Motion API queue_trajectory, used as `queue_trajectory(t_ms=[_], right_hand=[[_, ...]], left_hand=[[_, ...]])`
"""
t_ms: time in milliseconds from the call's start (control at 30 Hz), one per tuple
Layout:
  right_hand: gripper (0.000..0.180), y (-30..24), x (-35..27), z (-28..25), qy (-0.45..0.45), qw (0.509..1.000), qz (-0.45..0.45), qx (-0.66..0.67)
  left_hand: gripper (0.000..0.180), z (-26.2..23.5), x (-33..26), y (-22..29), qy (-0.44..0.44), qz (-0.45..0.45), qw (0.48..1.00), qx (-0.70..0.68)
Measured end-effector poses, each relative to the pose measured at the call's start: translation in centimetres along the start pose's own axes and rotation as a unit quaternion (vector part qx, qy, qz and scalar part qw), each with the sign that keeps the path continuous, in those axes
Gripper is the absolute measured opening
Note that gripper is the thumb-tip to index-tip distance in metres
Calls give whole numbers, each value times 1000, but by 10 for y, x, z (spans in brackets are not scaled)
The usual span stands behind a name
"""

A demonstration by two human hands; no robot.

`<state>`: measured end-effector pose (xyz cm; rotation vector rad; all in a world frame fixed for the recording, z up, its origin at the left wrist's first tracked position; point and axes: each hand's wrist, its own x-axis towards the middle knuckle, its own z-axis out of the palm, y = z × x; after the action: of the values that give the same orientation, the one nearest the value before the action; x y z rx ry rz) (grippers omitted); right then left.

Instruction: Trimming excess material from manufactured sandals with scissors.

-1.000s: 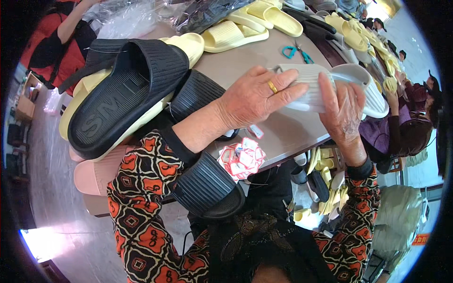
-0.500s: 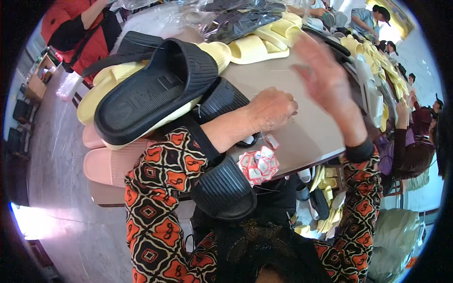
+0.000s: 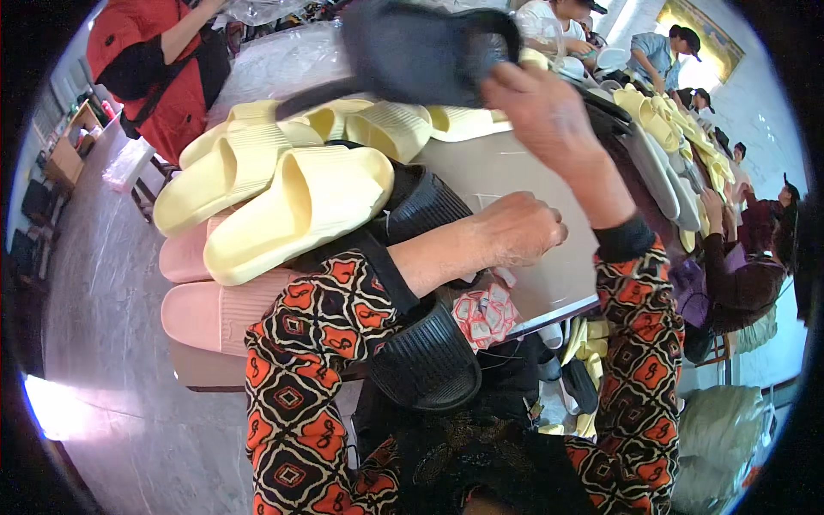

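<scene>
wearer's two hands [image 3: 522,230], two pink slippers [image 3: 206,318], one tag pile [image 3: 485,316], one red jacket [image 3: 142,73]

Orange, black and cream patterned sleeves [image 3: 292,396] with black cuffs [image 3: 390,268] flank a black front [image 3: 468,455] with glinting decoration.

Right hand [image 3: 534,105] raised forward, closed in a grip; left hand [image 3: 522,230] lower, fist-like (the 2 apart)

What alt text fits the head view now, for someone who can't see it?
The person's right hand grips at least one black slipper, blurred, above the table. The left hand is curled over the table, its palm hidden. Yellow slippers and pink slippers lie to the left, red-edged tags near the front edge.
</scene>
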<state>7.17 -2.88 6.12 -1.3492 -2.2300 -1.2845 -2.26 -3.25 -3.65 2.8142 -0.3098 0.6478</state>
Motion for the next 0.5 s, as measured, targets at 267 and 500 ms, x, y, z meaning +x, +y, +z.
queue_trajectory(t_ms=[267, 500], right_hand=[[25, -1, -117, -62, -58, 989, 77, 115], [16, 15, -185, -56, 48, 922, 317, 218]], left_hand=[[34, -24, 10, 14, 336, 171, 926, 35], [44, 3, 12, -5, 55, -130, 990, 19]])
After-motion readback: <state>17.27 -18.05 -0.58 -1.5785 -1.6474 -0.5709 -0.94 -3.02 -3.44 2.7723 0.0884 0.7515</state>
